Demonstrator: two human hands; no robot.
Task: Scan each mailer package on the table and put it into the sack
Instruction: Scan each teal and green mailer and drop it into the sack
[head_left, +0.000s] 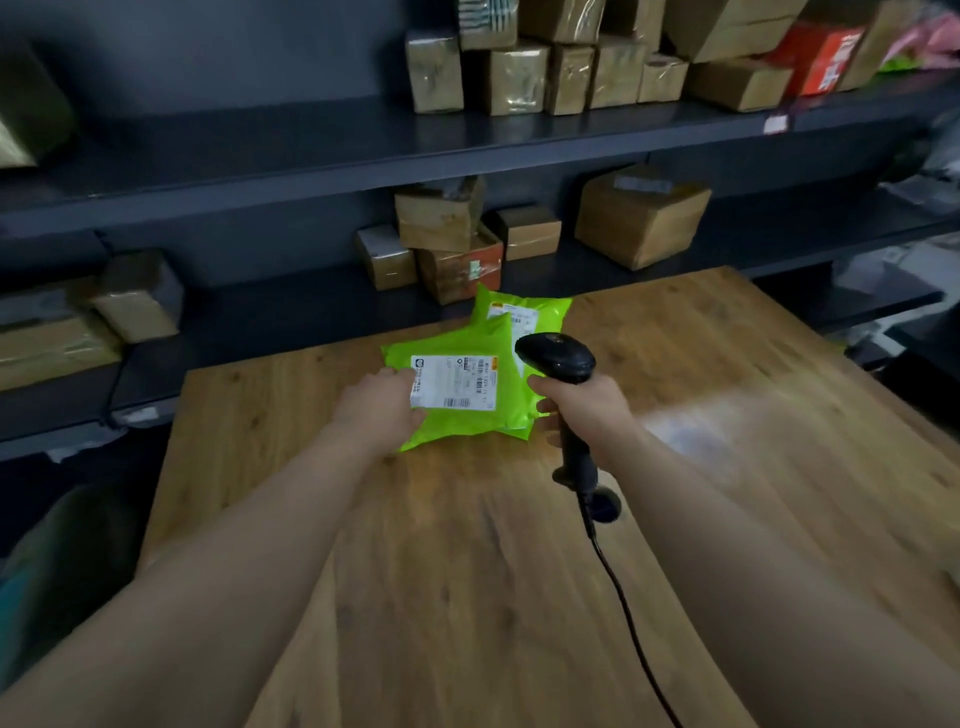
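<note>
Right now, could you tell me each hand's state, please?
Left hand: on the near green mailer; grip cannot be told.
Right hand: grips the barcode scanner.

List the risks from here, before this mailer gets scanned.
1. The left hand lies over the front label's left edge; it may block the read.
2. The rear mailer's label also faces up close to the scanner; the wrong one might get read.
3. The cable trails across the table toward the person; it could snag.
</note>
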